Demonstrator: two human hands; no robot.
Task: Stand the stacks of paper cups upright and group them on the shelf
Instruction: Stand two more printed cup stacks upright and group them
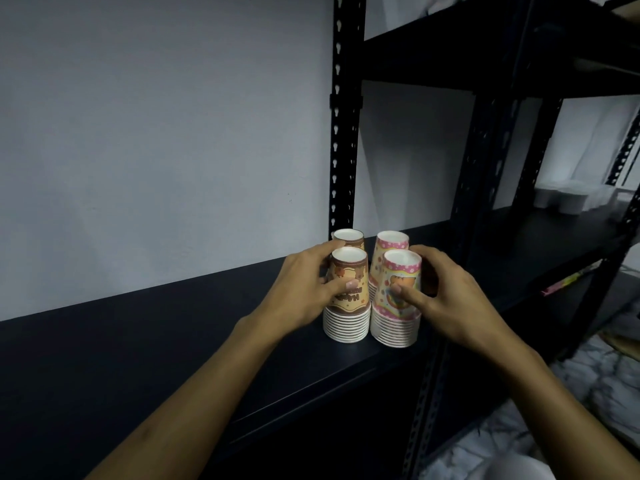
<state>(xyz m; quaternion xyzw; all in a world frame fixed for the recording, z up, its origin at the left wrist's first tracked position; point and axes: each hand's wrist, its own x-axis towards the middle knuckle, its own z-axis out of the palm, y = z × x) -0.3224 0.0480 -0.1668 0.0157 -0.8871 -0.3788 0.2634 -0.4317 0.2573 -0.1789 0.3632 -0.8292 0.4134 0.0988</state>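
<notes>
The left hand (304, 282) is wrapped around the front brown cup stack (347, 296), thumb across its printed side and fingers reaching round toward the brown stack behind (349, 239). The right hand (440, 292) grips the front pink cup stack (398, 299) the same way, thumb on the print, fingers curled round its far side. Behind it stands a second pink stack (389, 245).

All four stacks stand with their bases up and rims down on the dark shelf (173, 341), beside the black upright post (344, 133) of the rack. The two brown ones are on the left and the two pink ones on the right, touching or very nearly so; a narrow gap shows between the front pair near the rims.

By the look of it, the work is nearly finished: nothing lies on its side in view, and the stacks already form a tight cluster. What seems left is a last squeeze together and letting go. Whether other stacks wait out of view cannot be told.
</notes>
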